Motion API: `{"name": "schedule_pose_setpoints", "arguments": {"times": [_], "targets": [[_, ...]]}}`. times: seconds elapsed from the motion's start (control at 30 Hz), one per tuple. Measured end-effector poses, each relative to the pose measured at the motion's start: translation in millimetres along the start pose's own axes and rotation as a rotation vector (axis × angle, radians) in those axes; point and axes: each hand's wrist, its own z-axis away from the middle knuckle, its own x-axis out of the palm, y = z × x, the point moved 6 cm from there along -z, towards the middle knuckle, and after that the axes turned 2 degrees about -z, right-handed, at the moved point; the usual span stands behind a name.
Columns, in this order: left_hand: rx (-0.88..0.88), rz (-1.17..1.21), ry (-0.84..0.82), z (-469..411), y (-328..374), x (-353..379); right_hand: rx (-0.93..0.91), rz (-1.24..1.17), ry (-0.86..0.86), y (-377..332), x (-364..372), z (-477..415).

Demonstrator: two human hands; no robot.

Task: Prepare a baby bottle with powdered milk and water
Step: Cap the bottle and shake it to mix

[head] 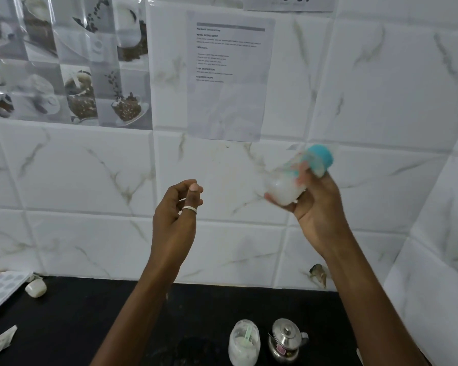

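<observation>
Above the black counter (117, 313), the right hand (317, 207) is clamped on the baby bottle (294, 178), tilted, its teal cap (321, 157) pointing up-right. The bottle looks blurred, probably from shaking; a loose cap could let milk spray out. The left hand (175, 207), loosely curled and empty, is well apart to its left. A powder jar (243, 342) and steel kettle (286, 339) stand below.

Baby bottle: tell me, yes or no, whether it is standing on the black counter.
No, the baby bottle is held up in the right hand, tilted in front of the tiled wall, well above the counter.
</observation>
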Motion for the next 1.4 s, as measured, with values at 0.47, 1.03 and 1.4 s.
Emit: {"name": "schedule_pose_setpoints", "arguments": {"times": [0.47, 1.03, 1.4], "targets": [[-0.015, 0.013, 0.004, -2.4, -6.6, -1.8, 0.109, 0.233, -0.061, 21.7, 10.9, 8.3], [-0.016, 0.016, 0.004, -5.3, -6.7, -6.1, -0.032, 0.029, 0.069, 2.6, 11.4, -0.7], [-0.026, 0.02, -0.003, -1.6, -5.3, -4.6, 0.033, 0.123, 0.019, 14.3, 15.2, 1.6]]}}
